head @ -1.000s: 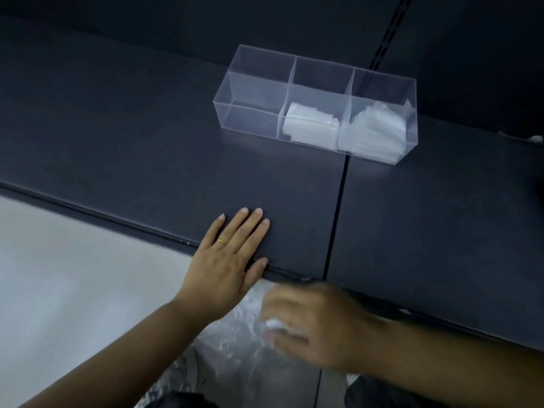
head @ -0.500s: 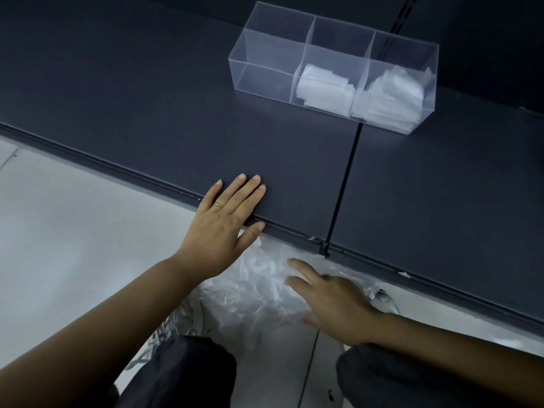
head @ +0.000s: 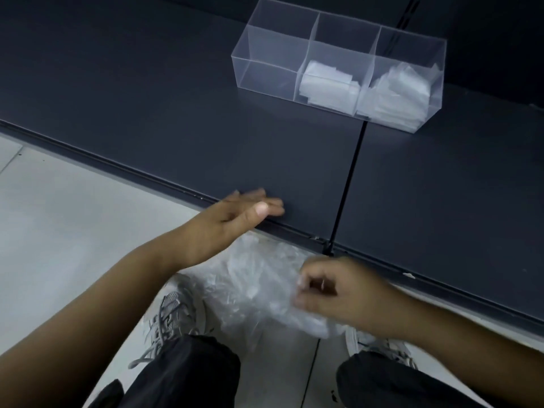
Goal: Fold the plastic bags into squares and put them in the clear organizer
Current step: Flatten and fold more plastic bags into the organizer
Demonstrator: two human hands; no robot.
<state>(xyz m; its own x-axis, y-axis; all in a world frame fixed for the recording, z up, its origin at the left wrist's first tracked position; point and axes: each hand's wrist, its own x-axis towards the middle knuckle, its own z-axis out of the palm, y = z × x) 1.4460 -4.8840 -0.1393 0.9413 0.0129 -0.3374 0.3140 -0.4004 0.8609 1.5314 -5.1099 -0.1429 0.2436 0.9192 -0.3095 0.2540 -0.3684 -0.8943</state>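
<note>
Right hand (head: 332, 293), fingers curled, seems to pinch a bag from the crumpled clear plastic bags (head: 250, 284) on the floor (head: 73, 231); left hand (head: 247, 213) hovers flat, empty, ready to smooth; clear boxy plastic organizer (head: 265, 75) waits beyond.

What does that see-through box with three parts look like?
The clear plastic rectangular organizer is an open-topped box split into three compartments. The left holds nothing, the middle a neat stack of folded white plastic squares, the right a taller, messier pile. It stands flat on the dark grey shelf, its right end over the black seam. Nothing else touches it.
</note>
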